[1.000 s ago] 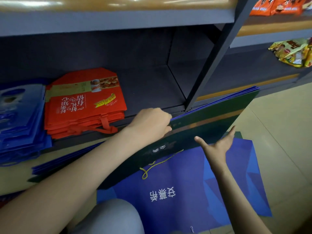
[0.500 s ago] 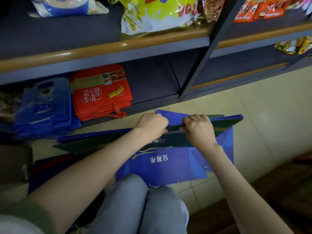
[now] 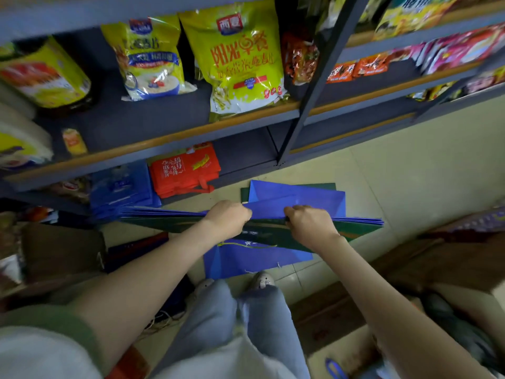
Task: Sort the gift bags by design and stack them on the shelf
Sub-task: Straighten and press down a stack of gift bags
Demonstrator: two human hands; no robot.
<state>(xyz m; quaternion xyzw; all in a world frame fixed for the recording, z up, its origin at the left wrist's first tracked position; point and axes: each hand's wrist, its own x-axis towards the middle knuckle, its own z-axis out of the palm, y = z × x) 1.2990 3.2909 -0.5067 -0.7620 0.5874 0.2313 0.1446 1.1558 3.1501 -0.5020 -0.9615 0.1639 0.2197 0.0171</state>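
A flat bundle of gift bags (image 3: 276, 231), dark green in front with blue ones behind, is held on edge above the floor. My left hand (image 3: 228, 217) grips its top edge at the middle. My right hand (image 3: 307, 225) grips the same edge further right. More blue bags (image 3: 297, 196) lie flat on the floor behind the bundle, and another blue bag (image 3: 254, 259) lies under it. On the bottom shelf (image 3: 246, 157) sit a stack of red bags (image 3: 184, 170) and, left of it, a stack of blue bags (image 3: 123, 187).
Yellow-green food packets (image 3: 240, 58) fill the shelf above. A dark upright post (image 3: 308, 99) divides the shelving. Brown cardboard boxes (image 3: 426, 272) stand on the right and another on the left. My knees and shoes are below the bags on the tiled floor.
The view has risen and pulled back from the shelf. My right hand went from an open touch under the bundle to a grip on its top edge, and the bundle came away from the shelf.
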